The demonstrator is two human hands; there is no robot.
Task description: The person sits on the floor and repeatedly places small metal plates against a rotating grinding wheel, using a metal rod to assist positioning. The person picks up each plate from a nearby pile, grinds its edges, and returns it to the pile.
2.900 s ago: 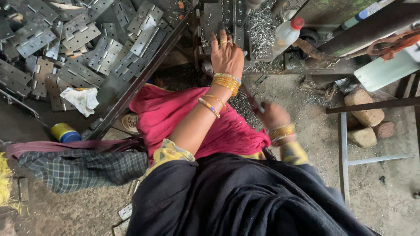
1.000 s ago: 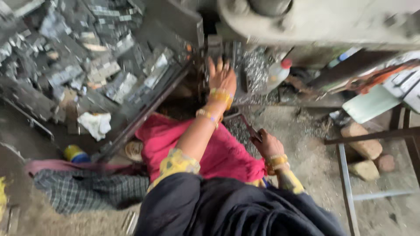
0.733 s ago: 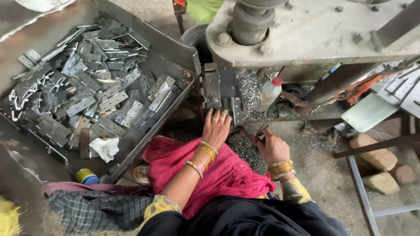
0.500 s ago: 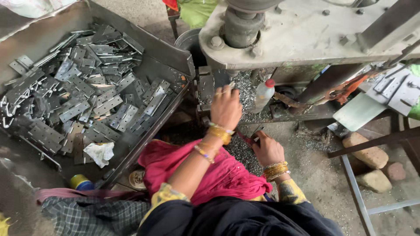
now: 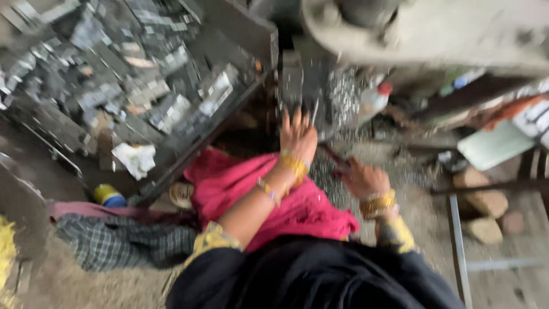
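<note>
Reaching left hand (image 5: 297,134) open toward press base (image 5: 297,80); right hand (image 5: 360,177) grip unclear, dirt floor (image 5: 423,212), parts bin (image 5: 229,34) left.

The left hand (image 5: 297,136) is stretched forward on a nearly straight arm, fingers spread and pointing away, gold bangles at the wrist. The right hand (image 5: 361,178) sits lower and nearer the body, fingers loosely curled, with bangles too.

Press body (image 5: 423,34) overhangs; parts bin (image 5: 240,34) crowds left

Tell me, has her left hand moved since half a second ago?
Yes. The left hand has dropped slightly back from the grey machine, toward the pink cloth.
</note>
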